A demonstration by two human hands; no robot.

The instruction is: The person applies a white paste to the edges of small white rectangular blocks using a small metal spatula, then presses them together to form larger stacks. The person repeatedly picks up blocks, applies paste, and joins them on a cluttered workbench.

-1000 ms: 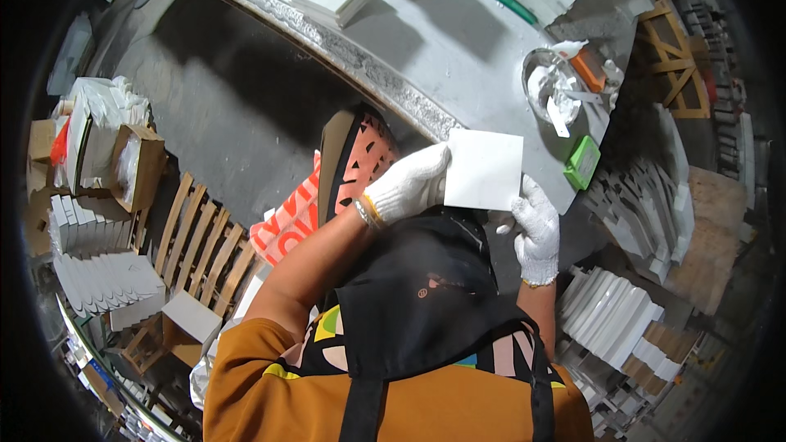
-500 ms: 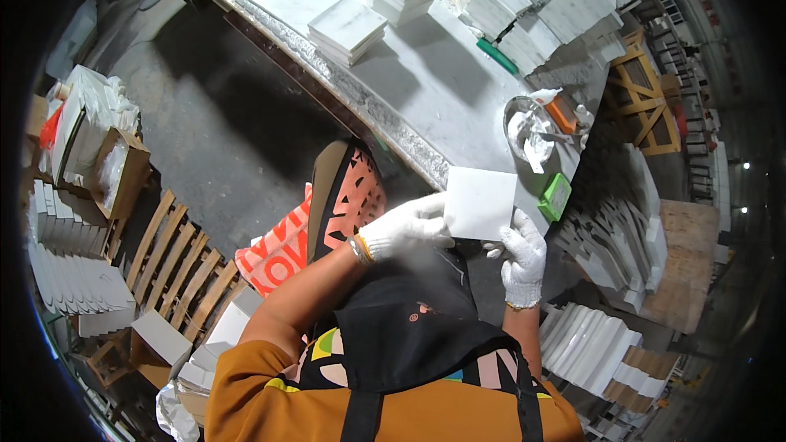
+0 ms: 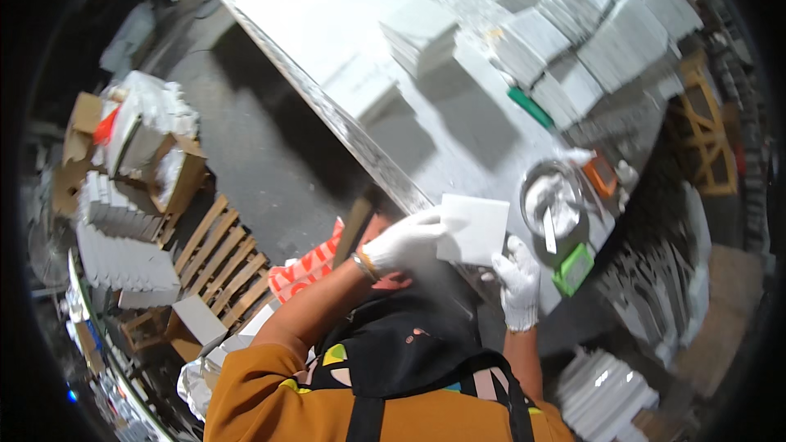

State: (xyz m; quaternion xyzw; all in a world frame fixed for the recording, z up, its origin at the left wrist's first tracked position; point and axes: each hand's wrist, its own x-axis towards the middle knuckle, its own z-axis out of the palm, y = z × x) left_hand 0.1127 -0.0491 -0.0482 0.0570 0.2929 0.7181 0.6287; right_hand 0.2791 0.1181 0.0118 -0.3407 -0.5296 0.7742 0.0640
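A square white tile (image 3: 475, 227) is held up in front of me, just off the near edge of the worktable. My left hand (image 3: 407, 241), in a white knit glove, grips the tile's left edge, its fingers somewhat blurred. My right hand (image 3: 517, 280), gloved the same way, pinches the tile's lower right corner with the thumb at the edge; its other fingers are partly hidden. Just beyond the tile, a metal bowl (image 3: 532, 211) on the table holds white paste and a pale spatula (image 3: 549, 231). Beside the bowl lies a bright green box-shaped object (image 3: 574, 268).
Stacks of marble-like tiles (image 3: 419, 23) stand on the long worktable (image 3: 303, 16), with more piled at far right (image 3: 626, 37). A green bar (image 3: 530, 106) and an orange object (image 3: 600, 174) lie there too. Leftward are a wooden pallet (image 3: 214, 250) and cardboard boxes (image 3: 182, 172).
The tile has tilted slightly and dropped a little lower in view, still in both hands. My view has shifted, so the table and floor items appear further right and lower.
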